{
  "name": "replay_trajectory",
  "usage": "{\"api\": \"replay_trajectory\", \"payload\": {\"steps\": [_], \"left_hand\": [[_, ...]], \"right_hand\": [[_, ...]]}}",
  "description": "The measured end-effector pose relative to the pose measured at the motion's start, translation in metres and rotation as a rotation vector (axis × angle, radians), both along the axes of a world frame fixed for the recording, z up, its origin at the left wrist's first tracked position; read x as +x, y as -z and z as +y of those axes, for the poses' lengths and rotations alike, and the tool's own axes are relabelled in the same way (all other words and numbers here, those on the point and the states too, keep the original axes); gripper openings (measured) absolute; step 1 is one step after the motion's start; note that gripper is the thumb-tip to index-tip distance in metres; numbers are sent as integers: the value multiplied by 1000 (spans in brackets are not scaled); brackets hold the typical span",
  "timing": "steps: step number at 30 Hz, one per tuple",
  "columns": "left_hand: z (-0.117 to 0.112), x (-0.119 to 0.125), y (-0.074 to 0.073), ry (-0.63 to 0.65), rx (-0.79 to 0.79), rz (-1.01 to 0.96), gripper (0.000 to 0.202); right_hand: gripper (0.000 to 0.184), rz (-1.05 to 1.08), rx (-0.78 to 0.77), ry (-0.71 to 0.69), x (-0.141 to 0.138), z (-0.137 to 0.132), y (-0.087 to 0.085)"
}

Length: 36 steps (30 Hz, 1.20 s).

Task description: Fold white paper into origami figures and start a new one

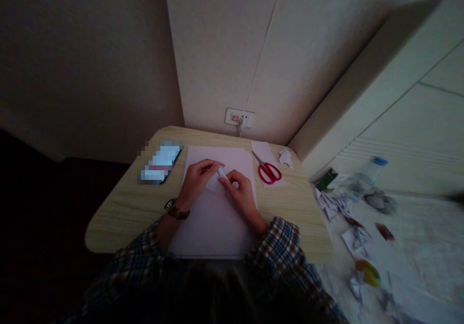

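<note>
Head view: left hand [200, 175] and right hand [239, 186], fingers of both clamped on a small folded paper [222, 172], which sits between the fingertips. Below the fingers: white sheet [213, 227] on table [126, 217]. Right of fingers: red-handled scissors [264, 164]. Left: lit phone [161, 162].

Room lies near-left of the large white paper sheet [213, 232]; a black-edged rectangular phone [161, 162] blocks far-left, red-handled metal scissors [268, 173] far-right.

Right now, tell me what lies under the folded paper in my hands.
Large white paper, on the wood-grain table, shows around the folded paper. The patch directly beneath it, your left hand and your right hand is covered, so contact can't be judged.
</note>
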State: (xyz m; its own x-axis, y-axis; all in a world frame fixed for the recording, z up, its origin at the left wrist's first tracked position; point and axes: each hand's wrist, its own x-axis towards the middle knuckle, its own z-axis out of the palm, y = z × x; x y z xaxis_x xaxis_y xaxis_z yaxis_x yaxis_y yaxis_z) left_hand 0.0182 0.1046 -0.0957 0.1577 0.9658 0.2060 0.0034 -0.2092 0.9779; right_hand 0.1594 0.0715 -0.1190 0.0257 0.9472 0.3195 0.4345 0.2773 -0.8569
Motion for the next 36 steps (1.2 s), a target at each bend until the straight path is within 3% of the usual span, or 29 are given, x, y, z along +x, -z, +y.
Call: {"api": "replay_trajectory", "payload": {"steps": [12, 36], "left_hand": [[-3, -2, -5, 31, 52, 8, 19], [2, 5, 3, 6, -101, -165, 19]], "right_hand": [[27, 19, 1, -12, -1, -2, -3], [28, 176, -71, -17, -1, 0, -2]]}}
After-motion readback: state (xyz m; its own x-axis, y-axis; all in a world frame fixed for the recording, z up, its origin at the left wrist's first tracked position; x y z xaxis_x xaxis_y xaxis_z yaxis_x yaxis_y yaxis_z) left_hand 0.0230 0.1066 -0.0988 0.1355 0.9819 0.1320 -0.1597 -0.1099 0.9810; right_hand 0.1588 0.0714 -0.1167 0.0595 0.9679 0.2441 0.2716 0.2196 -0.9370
